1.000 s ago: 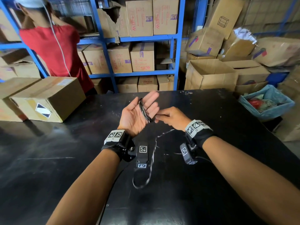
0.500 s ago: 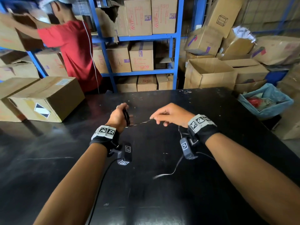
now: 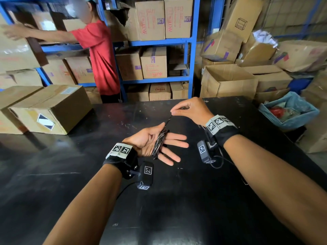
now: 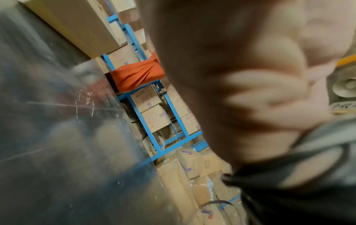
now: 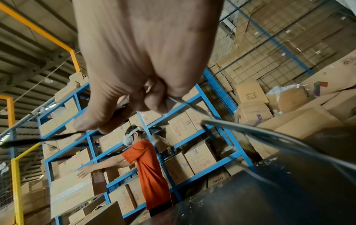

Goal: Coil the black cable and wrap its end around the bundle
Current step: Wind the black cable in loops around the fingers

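In the head view my left hand [image 3: 174, 137] lies palm up over the black table [image 3: 177, 209], fingers straight. The black cable [image 3: 160, 142] is wound in several loops across that palm, between thumb and fingers. One strand runs up from the loops to my right hand [image 3: 174, 112], which is raised behind the left hand and pinches the strand between thumb and forefinger. The right wrist view shows that pinch, with the black cable [image 5: 48, 137] stretching off to the left. The left wrist view is blurred and shows only the left hand [image 4: 250, 91] close up.
A closed cardboard box [image 3: 49, 108] sits on the table's far left. A person in a red shirt [image 3: 99, 55] reaches into the blue shelves [image 3: 159, 43] behind the table. Open cartons and a blue-lined bin [image 3: 290, 112] stand at the right.
My left hand has turned palm up and straightened its fingers, showing the loops. My right hand has risen and moved away, drawing the strand taut. The loose tail has left the table.
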